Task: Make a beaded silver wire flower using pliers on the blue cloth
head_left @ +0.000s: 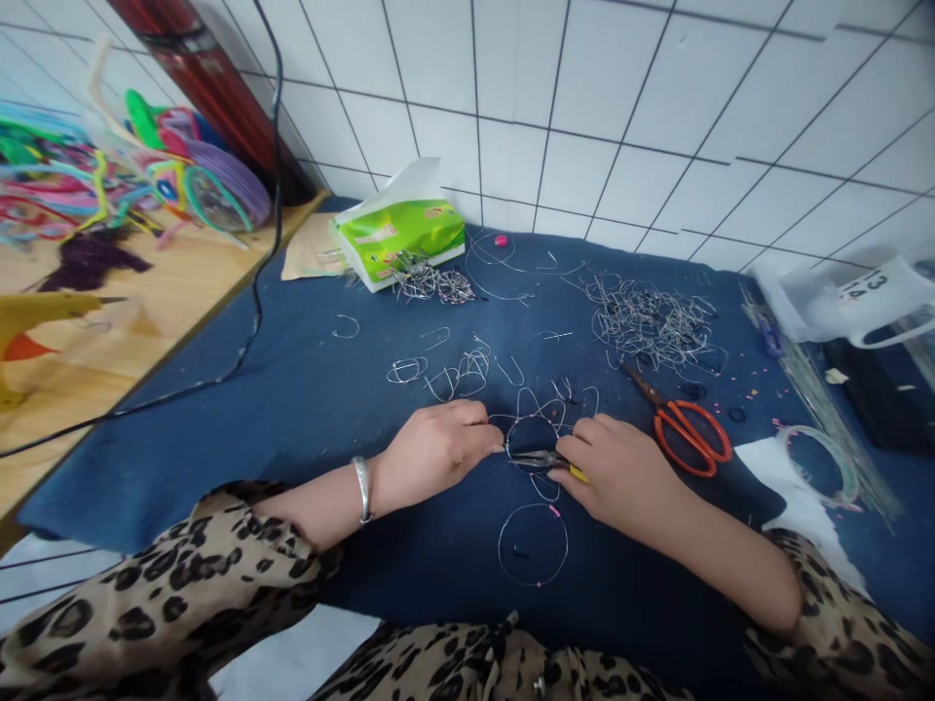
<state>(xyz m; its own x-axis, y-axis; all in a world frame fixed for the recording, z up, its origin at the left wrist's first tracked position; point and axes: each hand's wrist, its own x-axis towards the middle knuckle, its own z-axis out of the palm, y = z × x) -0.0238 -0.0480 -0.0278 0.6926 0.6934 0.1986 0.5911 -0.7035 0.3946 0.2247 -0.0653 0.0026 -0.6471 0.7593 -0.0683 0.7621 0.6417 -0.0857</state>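
Note:
My left hand (438, 448) is closed, pinching the left side of a bent wire piece (532, 417) shaped with a ring and loops. In my right hand (610, 462) are pliers (537, 458) with yellow on the handle, their dark jaws pointing left across the wire ring. Whether the jaws grip the wire I cannot tell. Just below lies a separate wire ring (500, 553) with pink beads on it. Several bent wire bits (471, 370) lie beyond my hands. Scissors (705, 458) with orange handles rest right of my right hand.
A tangled wire pile (650, 321) lies at the back right, near straight wires (840, 428) and a white measuring jug (891, 297). A green tissue pack (401, 234) stands by the tiled wall. On the left, a black cable (255, 302) crosses the blue cloth (292, 389); a yellow glue gun (36, 326) lies on wood.

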